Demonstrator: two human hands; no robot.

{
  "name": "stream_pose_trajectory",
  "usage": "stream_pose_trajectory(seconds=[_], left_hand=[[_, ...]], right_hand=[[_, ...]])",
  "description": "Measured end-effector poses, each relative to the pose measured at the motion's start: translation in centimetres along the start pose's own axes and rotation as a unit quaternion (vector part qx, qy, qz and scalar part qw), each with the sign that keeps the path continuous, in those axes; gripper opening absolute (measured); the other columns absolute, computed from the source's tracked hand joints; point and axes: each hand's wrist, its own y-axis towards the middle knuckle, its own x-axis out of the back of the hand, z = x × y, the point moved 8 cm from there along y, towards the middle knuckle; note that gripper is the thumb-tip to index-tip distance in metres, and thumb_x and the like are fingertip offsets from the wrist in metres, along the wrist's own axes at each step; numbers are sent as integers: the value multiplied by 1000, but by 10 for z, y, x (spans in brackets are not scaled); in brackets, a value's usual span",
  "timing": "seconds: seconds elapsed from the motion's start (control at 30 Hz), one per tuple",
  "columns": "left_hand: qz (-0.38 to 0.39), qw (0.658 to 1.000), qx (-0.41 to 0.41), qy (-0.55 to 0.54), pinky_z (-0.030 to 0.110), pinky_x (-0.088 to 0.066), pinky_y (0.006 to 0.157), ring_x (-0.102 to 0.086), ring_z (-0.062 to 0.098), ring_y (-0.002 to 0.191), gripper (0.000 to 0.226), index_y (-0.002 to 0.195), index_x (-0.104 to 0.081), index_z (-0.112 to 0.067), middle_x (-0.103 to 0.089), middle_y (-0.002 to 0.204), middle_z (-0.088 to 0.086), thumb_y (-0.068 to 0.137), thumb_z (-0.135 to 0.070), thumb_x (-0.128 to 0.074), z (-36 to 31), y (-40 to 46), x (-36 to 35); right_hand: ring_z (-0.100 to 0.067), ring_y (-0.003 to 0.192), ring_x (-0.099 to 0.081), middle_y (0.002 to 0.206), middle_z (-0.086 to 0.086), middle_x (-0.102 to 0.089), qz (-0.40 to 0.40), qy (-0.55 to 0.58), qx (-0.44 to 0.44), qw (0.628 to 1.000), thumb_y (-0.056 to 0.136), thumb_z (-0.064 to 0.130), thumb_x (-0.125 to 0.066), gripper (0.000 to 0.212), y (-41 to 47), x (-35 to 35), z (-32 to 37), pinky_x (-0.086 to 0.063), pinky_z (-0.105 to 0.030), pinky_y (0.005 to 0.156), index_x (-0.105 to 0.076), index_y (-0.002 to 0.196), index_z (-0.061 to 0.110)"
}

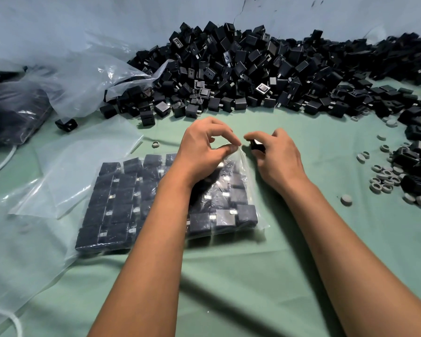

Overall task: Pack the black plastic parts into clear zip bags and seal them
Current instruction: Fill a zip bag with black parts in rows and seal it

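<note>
Green cloth (289, 251), pile (253, 76) at twelve o'clock. Filling step: left hand (204, 149) pinching bag (156, 203) mouth, right hand (275, 156) gripping part (257, 145). Next: slip inside, then seal.

clear zip bag (122, 203) lying flat on the green cloth, packed w/ neat rows of black plastic parts, top right corner of its mouth lifted, one loose black part (257, 145) just beside that corner, big pile of black parts (241, 74) heaped behind, flat clear bags (83, 171) to the left
</note>
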Motion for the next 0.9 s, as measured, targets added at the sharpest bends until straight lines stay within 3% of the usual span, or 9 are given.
stream_pose_trajectory(seconds=[0.1,0.17,0.27,0.37,0.47,0.57,0.7,0.77,0.9], left_hand=[[0,1000,2,-4,46,-52,93,-62,13,109,13,87,-81,-26,-68,104,-6,83,-14,-84,2,0,0],[2,1000,3,-6,46,-53,92,-62,12,108,13,87,-81,-26,-68,104,-6,84,-14,-83,3,-1,0],[1,1000,4,-5,47,-53,92,-62,14,109,13,88,-81,-26,-68,106,-5,84,-15,-83,4,-1,0],[0,1000,2,7,47,-52,94,-61,16,111,11,88,-81,-26,-68,106,-5,84,-16,-83,4,0,0],[-1,1000,-1,10,46,-52,93,-61,16,110,12,88,-81,-26,-68,106,-5,83,-16,-84,3,0,0],[-2,1000,-4,7,45,-52,93,-61,14,110,13,88,-81,-26,-67,106,-4,83,-14,-84,1,0,1],[-8,1000,-9,6,43,-53,92,-61,13,108,14,88,-81,-26,-67,105,-4,82,-13,-84,-1,0,2],[-9,1000,-12,9,42,-52,92,-61,12,107,14,88,-81,-25,-67,105,-4,82,-12,-84,-2,0,2],[-6,999,-21,30,42,-50,93,-60,16,107,13,88,-82,-23,-67,103,-3,81,-12,-84,-4,2,-3]], right_hand=[[-32,133,-33,137,-9,-40,3,-25,19,999,101,20,-63,34,-5,1,-1,-40,-45,111,-66,132,33],[-32,137,-33,147,-8,-45,26,-11,45,999,101,10,-61,38,-3,1,-2,-36,-44,116,-66,134,28],[-23,110,-58,122,-1,-67,35,72,78,994,95,9,-71,44,0,7,0,-48,-36,100,-66,135,25],[-21,88,-67,111,3,-74,75,217,48,972,84,18,-86,62,-3,7,-3,-57,-35,84,-59,139,23],[-24,81,-70,102,1,-77,109,308,61,943,81,14,-88,40,-6,5,2,-61,-47,81,-71,116,17],[-16,75,-63,95,3,-78,140,366,83,916,82,11,-86,28,-9,3,7,-58,-42,73,-77,107,20],[-14,67,-57,77,5,-72,140,384,82,909,83,10,-84,27,-11,0,8,-52,-32,62,-78,103,27],[-16,62,-55,72,-1,-67,121,365,72,920,83,12,-85,27,-9,0,4,-49,-31,57,-78,104,28],[-13,59,-56,71,5,-65,65,296,81,949,82,14,-85,27,-8,1,7,-49,-28,57,-79,104,28]])
